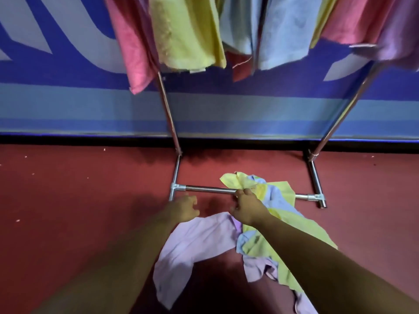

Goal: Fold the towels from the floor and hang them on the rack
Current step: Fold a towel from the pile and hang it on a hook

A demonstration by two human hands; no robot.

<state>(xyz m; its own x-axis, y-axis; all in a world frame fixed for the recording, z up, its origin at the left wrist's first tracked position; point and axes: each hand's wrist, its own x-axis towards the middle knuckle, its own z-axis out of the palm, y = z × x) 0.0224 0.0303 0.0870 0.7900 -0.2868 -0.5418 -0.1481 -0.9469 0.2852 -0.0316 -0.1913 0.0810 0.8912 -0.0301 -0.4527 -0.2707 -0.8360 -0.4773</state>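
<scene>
Below, we reach both arms to the floor pile (260, 225) of yellow, blue and lilac towels; our right hand (247, 208) pinches a yellow towel (240, 181) at the rack's base bar (208, 189), our left hand (183, 208) hovers half-curled, empty. Seven-odd towels hang above on the rack.

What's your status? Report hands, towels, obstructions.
Right hand gripping yellow towel at the rack's base bar. Left hand open, empty, above lilac towel. Pile unfolded on floor, draped over bar.
</scene>
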